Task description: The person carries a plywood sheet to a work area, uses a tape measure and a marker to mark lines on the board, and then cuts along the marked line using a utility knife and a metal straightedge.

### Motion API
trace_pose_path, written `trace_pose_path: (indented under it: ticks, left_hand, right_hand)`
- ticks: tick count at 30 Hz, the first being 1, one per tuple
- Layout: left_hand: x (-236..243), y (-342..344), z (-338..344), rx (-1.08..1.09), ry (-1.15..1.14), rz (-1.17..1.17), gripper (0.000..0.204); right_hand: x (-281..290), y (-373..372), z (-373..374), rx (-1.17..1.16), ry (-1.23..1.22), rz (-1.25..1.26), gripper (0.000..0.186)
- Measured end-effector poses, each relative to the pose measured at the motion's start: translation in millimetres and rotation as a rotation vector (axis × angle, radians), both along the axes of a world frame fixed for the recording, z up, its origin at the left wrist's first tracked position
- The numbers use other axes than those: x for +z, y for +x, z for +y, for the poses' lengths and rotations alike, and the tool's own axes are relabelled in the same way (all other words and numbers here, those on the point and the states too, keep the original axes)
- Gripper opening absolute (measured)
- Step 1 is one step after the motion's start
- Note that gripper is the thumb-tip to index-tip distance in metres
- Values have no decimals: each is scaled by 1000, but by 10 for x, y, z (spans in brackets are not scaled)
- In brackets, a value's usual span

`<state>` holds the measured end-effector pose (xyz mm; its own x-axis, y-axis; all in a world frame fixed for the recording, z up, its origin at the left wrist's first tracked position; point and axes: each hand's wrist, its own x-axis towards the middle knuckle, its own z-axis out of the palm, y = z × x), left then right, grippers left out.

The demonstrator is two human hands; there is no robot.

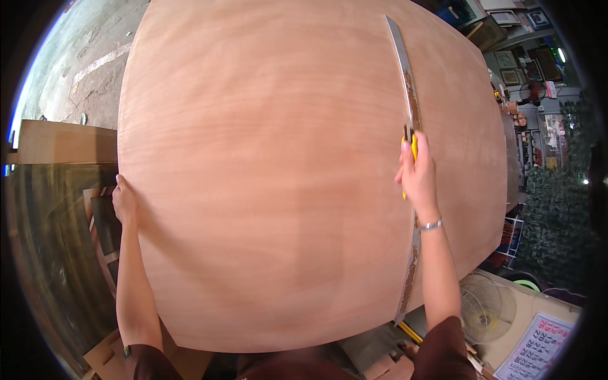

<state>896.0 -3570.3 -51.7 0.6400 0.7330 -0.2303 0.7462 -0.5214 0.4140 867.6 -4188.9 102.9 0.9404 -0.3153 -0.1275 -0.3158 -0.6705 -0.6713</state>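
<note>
Big plywood sheet [272,171] lies flat, filling the view. Long metal ruler [410,107] runs across its right part. Right hand [418,174] grips yellow knife [413,149] against the ruler, roughly mid-length, so cut looks about half done. Left hand [125,201] lies flat, steadying the sheet's left edge.

plywood sheet [266,177], metal straightedge [408,95] on it
</note>
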Motion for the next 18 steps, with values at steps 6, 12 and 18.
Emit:
trace_pose_path:
  ticks: [6,12,18]
  left_hand:
    - [-55,-3,23,1,-18,-13,72]
    - [178,137,-42,2,18,-40,70]
    - [549,79,80,-5,85,-9,66]
  right_hand:
    - [-376,489,-520,-90,-577,25,60]
    - [-920,369,-1270,-203,-548,123,72]
    - [-1093,249,-1247,-132,-430,23,59]
